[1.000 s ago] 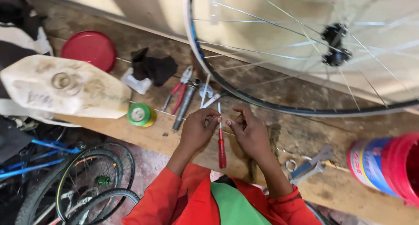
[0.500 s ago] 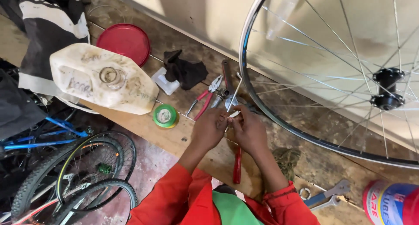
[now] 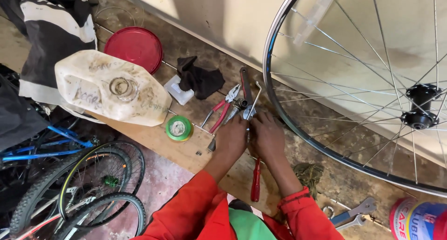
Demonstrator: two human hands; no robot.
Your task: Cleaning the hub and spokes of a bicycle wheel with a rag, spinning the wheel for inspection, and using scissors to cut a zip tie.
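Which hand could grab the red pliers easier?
Probably the left hand. The red pliers lie just up and left of it on the bench, while the right hand sits farther over and would have to cross the left hand.

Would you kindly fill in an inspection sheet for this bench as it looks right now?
Surface: worn wooden bench, dirty and scuffed.
Job's things: small metal part pinched between both hands; red-handled screwdriver lying under them.
Clutter: pliers, green tape roll, white jug, red lid, black rag, spanners, can.
Grippers: left hand and right hand close together, fingers curled on the part.
Cables: nothing seen.
Surroundings: spoked wheel against the wall; bicycle wheels on the floor; jacket at left.
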